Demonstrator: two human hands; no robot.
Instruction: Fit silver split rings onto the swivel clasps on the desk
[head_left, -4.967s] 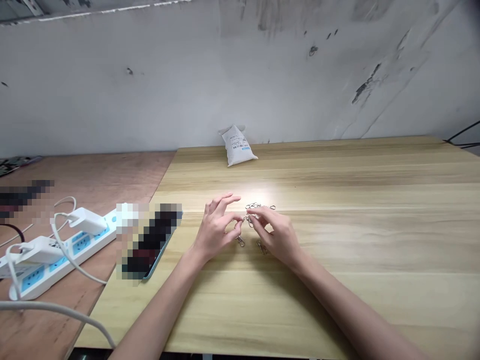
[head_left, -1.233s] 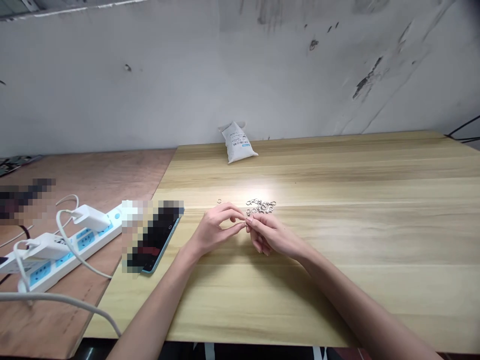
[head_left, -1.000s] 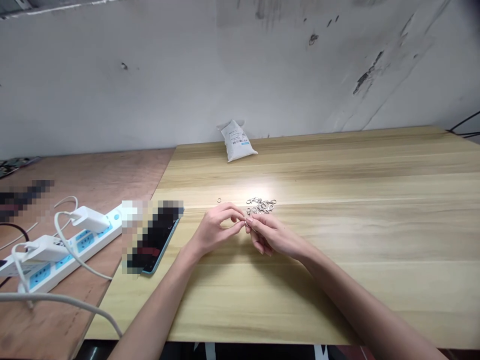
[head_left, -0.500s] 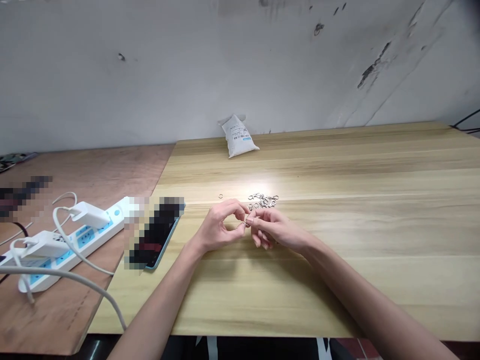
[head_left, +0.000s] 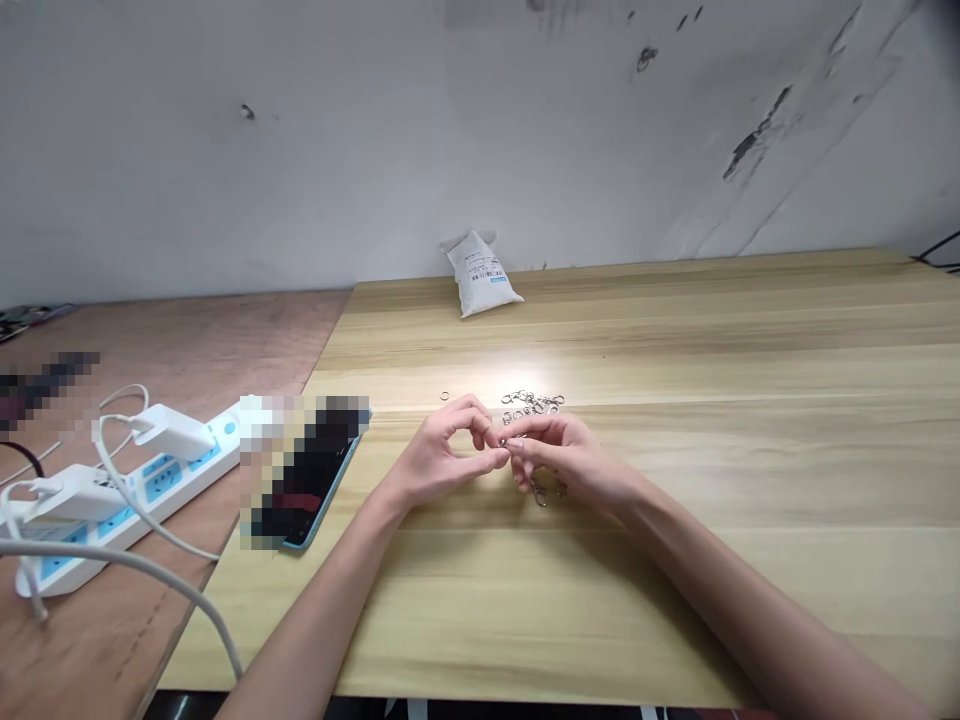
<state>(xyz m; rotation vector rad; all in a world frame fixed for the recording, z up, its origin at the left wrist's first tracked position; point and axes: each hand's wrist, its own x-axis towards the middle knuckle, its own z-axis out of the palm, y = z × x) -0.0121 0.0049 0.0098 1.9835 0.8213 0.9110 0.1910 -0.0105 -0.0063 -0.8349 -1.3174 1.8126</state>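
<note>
Carefully, the left hand (head_left: 441, 452) and right hand (head_left: 574, 462) pinch narrowly a tiny metal piece (head_left: 504, 443) above the wooden table (head_left: 675, 600), near the silver clasps (head_left: 532, 403); it seems light, stiff and slippery, so fingertips should hold its edge.

On the table (head_left: 675, 610), the left hand (head_left: 439, 460) and right hand (head_left: 574, 460) meet at the centre, with a clasp (head_left: 538, 494) hanging below the right. A pile of clasps (head_left: 531, 405) lies at twelve o'clock, a ring (head_left: 445, 396) at eleven. A bag (head_left: 481, 275) leans against the wall (head_left: 225, 180) farther out at twelve. A phone (head_left: 311, 490) lies at nine, and a power strip (head_left: 176, 485) sits beyond it on the adjoining table (head_left: 225, 340).
</note>
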